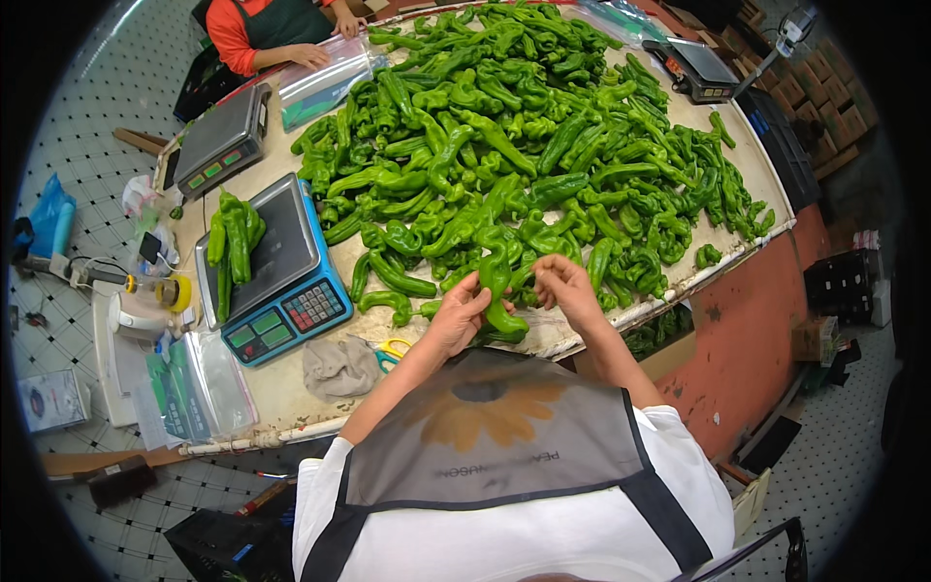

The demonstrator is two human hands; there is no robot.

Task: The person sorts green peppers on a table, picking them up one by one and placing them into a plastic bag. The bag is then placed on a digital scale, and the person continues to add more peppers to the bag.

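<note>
My left hand (463, 314) holds a long, curved green pepper (496, 273) upright between thumb and fingers, in front of the heap. To its right, my right hand (567, 289) is raised with fingers curled, apart from that pepper; whether anything small is between the fingertips cannot be seen. A large heap of green peppers (502, 138) spreads over the table beyond both hands. On the left, several peppers (236, 236) lie on the dark pan of a blue digital scale (287, 327).
Near my left forearm lie a grey cloth (340, 367) and yellow-handled scissors (393, 348). Printed plastic bags (211, 389) sit at the left edge. Other scales (225, 138) stand at back left and back right (698, 62). Across the table, a person's hand (309, 55) rests on bags.
</note>
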